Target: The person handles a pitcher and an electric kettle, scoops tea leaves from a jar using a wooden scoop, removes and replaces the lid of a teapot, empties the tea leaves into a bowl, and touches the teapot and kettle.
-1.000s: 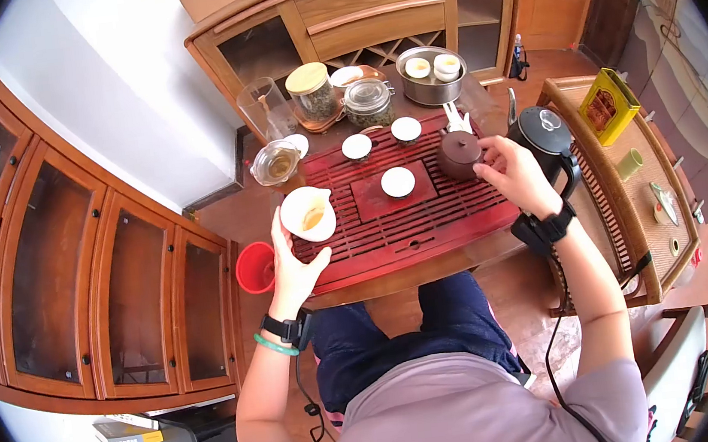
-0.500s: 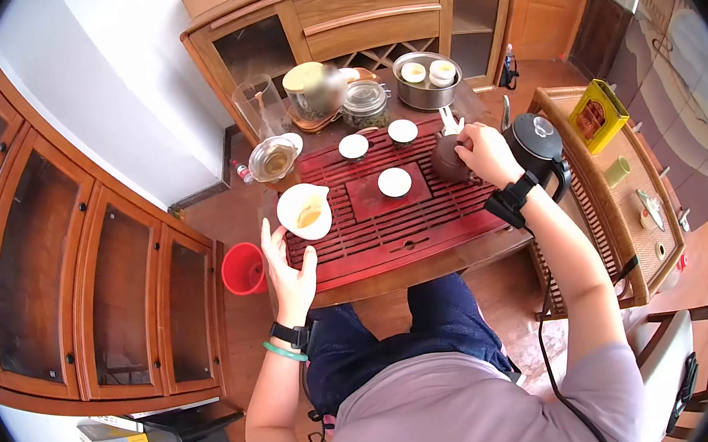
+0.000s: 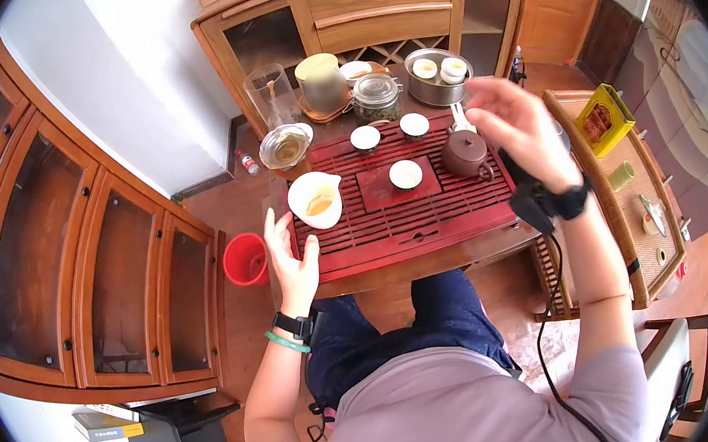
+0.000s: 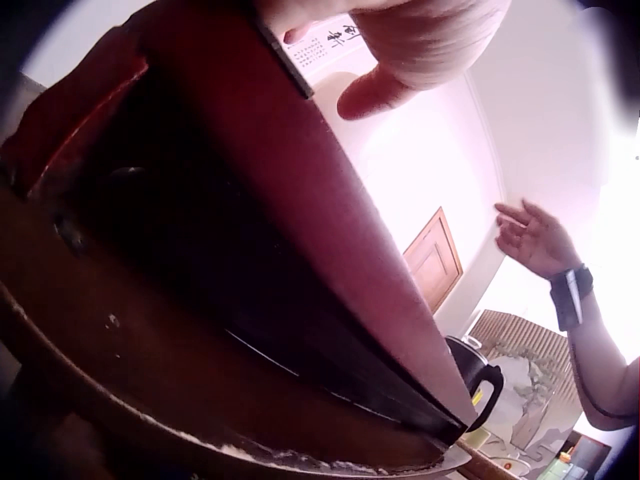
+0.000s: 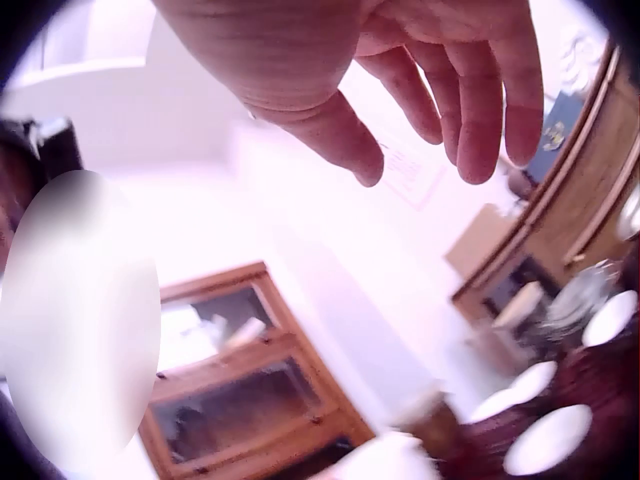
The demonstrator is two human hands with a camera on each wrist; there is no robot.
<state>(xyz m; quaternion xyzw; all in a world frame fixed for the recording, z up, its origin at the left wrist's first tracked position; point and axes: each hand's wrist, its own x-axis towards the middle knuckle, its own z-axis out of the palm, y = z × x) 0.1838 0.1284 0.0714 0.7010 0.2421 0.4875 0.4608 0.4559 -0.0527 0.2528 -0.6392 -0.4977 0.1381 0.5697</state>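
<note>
In the head view my left hand (image 3: 294, 266) rests at the near left edge of the red tea tray (image 3: 408, 245), fingers extended and thumb apart. Just beyond its fingertips stands a white spouted tea pitcher (image 3: 314, 192) with some amber tea in it. My right hand (image 3: 526, 134) is raised in the air at the right, empty, with loosely bent fingers. Below and left of it, a dark brown teapot (image 3: 465, 153) sits on the tray with its lid on. The right wrist view shows the same hand (image 5: 430, 80) with nothing between thumb and fingers.
Three small white cups, one in the middle (image 3: 405, 175), stand on the tray. A glass strainer cup (image 3: 286, 149), lidded jars (image 3: 377, 96) and a metal bowl (image 3: 438, 83) with white cups line the back. A red bin (image 3: 245, 259) stands left; a rattan side table (image 3: 626, 184) right.
My right hand has left the teapot's lid and lifted up and to the right. The left hand has drawn back slightly from the pitcher, which stays in place.
</note>
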